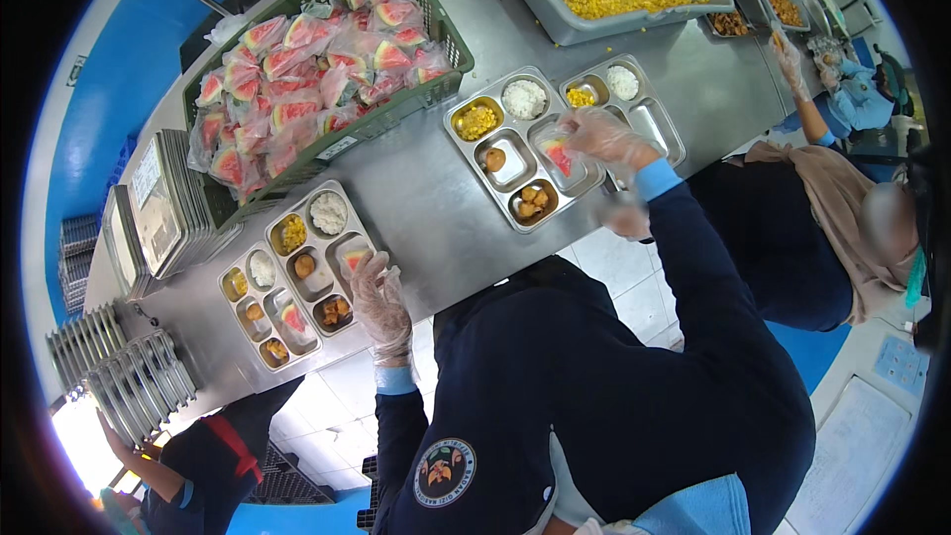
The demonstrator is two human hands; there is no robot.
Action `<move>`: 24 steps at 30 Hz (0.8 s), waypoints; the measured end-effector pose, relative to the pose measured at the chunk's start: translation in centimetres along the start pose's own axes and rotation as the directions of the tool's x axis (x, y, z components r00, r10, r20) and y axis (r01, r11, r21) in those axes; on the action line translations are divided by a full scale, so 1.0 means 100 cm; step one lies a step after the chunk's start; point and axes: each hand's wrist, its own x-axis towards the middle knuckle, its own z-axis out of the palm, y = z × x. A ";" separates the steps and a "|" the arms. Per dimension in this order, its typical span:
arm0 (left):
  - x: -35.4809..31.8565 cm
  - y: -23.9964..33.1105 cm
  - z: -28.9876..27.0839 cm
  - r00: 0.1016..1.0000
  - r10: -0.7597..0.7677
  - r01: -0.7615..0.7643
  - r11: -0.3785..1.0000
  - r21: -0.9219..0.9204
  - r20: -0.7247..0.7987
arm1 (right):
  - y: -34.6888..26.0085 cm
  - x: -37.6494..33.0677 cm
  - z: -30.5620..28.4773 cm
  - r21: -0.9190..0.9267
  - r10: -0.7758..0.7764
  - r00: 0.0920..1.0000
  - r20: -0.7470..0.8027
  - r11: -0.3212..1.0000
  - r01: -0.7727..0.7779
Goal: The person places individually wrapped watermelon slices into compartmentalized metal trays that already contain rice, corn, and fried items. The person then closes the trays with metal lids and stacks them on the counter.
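Observation:
My right hand (612, 141), in a clear plastic glove, reaches over the steel compartment tray (507, 176) at the table's front edge. Its fingers are closed at the bagged watermelon slice (558, 155) in that tray's long compartment. White rice, yellow corn, a round brown piece and browned chunks fill its other compartments. My left hand (379, 305), gloved too, is at the front edge of another filled tray (315, 282). Its loosely bent, apart fingers lie beside that tray's watermelon slice (354, 256); fingertip contact is unclear.
A green crate (396, 99) of bagged watermelon stands behind the trays, near a grey tub (594, 28) of corn. Stacked trays (183, 203) stand left. Another tray (662, 129) adjoins my right hand. A co-worker's gloved hand (626, 216) is close by; other people work at both ends.

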 end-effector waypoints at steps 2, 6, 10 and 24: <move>-0.005 0.005 0.006 1.000 0.013 -0.014 0.999 0.037 0.014 | 0.011 0.022 0.025 -0.135 -0.027 0.999 0.022 0.990 0.030; -0.020 0.003 0.008 1.000 -0.010 0.008 0.994 0.113 0.019 | 0.032 0.036 0.063 -0.278 -0.061 0.993 -0.097 0.960 0.032; -0.050 -0.009 -0.010 0.988 -0.137 0.150 0.966 0.209 -0.074 | 0.040 0.013 0.072 -0.395 -0.008 0.988 -0.152 0.917 -0.053; -0.089 -0.165 -0.178 0.564 -0.227 0.635 0.734 0.242 -0.794 | -0.044 -0.002 0.110 -0.232 0.063 0.961 -0.268 0.964 -0.128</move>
